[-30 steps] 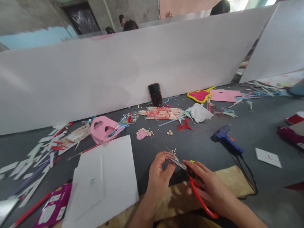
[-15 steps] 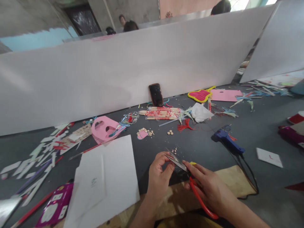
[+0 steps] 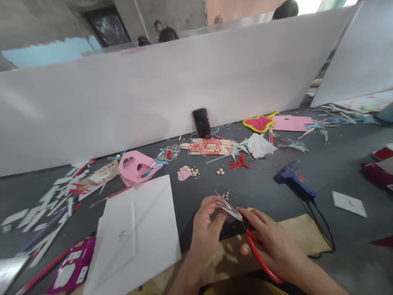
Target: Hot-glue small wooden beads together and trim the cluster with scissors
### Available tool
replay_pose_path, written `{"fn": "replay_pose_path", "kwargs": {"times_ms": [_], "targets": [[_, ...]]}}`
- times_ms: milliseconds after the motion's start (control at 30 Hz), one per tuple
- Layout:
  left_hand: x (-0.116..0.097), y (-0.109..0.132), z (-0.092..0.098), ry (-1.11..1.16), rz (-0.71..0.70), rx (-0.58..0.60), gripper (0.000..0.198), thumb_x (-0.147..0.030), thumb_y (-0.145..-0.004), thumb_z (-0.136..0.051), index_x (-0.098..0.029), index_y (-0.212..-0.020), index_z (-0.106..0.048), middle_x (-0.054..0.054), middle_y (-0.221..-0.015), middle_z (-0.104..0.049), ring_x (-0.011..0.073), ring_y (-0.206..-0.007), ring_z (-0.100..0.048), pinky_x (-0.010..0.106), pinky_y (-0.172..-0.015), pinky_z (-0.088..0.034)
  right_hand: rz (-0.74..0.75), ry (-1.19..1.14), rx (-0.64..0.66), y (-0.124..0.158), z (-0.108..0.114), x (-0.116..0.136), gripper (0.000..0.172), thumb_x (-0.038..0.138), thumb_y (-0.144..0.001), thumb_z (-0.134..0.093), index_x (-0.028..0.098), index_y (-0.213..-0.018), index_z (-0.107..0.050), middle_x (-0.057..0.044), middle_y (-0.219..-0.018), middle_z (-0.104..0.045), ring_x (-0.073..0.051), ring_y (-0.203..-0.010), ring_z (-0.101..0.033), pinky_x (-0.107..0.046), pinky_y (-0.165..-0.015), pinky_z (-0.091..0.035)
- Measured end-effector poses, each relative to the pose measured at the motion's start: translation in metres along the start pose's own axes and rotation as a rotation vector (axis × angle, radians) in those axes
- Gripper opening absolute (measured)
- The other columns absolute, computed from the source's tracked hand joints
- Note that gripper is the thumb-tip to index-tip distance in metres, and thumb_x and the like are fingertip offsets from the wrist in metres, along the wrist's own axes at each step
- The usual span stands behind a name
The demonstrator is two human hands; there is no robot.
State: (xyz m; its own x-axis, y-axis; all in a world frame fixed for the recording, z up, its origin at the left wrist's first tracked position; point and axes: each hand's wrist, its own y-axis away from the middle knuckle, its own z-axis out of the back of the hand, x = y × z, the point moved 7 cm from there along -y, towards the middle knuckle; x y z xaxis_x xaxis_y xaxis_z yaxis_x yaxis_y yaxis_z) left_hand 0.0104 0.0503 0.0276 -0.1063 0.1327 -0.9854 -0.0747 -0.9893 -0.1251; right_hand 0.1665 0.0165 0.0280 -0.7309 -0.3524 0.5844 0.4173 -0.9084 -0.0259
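Observation:
My right hand (image 3: 273, 241) is closed round the red handles of a pair of scissors (image 3: 260, 262). The blades point up and left, slightly parted, and their tips reach past the fingers of my left hand (image 3: 207, 223). Thumb and forefinger of that hand are pinched together at the blades; whatever is between them is too small or hidden. Just beyond the blades lie small pale wooden bits (image 3: 225, 196). Farther off is a little cluster of similar pieces (image 3: 220, 171), and left of it a pink heart-shaped piece (image 3: 185, 175) with more bits around its edge.
White sheets (image 3: 153, 229) lie to my left, near a purple packet (image 3: 73, 264) and scattered paper strips. A blue glue gun (image 3: 296, 182) with its black cord is on the right. Wrapped sticks (image 3: 211, 146) and a phone (image 3: 202, 123) stand before the white partition (image 3: 153, 90).
My right thumb and the red scissor handles have shifted slightly downward, away from the fingers. My left hand stays in almost the same place.

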Motion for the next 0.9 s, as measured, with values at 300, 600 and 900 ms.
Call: {"fn": "replay_pose_path", "kwargs": {"times_ms": [300, 600, 900], "targets": [[0.003, 0.002, -0.001, 0.013, -0.047, -0.049, 0.019, -0.030, -0.086, -0.058, -0.017, -0.076, -0.068, 0.010, -0.096, -0.065, 0.0234, -0.102, -0.058, 0.037, -0.093, -0.045, 0.020, 0.032, -0.004, 0.001, 0.000, 0.002, 0.061, 0.029, -0.079, -0.057, 0.016, -0.137, -0.042, -0.015, -0.111, -0.060, -0.029, -0.100, -0.059, -0.043, -0.083, -0.052], [0.001, 0.003, -0.002, -0.089, -0.032, -0.040, 0.020, -0.030, -0.088, -0.053, -0.018, -0.079, -0.067, 0.011, -0.099, -0.064, 0.0243, -0.105, -0.056, 0.040, -0.094, -0.044, -0.033, -0.001, 0.003, 0.001, -0.008, -0.002, 0.053, 0.024, -0.083, -0.048, 0.016, -0.136, -0.045, -0.015, -0.109, -0.064, -0.025, -0.089, -0.066, -0.036, -0.076, -0.055], [-0.005, 0.004, 0.002, -0.244, -0.113, -0.110, 0.016, -0.024, -0.086, -0.056, -0.021, -0.076, -0.069, 0.009, -0.091, -0.067, 0.0264, -0.104, -0.056, 0.044, -0.092, -0.044, -0.012, 0.063, 0.031, -0.001, -0.013, -0.002, 0.047, 0.031, -0.090, -0.044, 0.011, -0.133, -0.047, -0.017, -0.106, -0.067, -0.028, -0.085, -0.068, -0.038, -0.072, -0.055]]}}
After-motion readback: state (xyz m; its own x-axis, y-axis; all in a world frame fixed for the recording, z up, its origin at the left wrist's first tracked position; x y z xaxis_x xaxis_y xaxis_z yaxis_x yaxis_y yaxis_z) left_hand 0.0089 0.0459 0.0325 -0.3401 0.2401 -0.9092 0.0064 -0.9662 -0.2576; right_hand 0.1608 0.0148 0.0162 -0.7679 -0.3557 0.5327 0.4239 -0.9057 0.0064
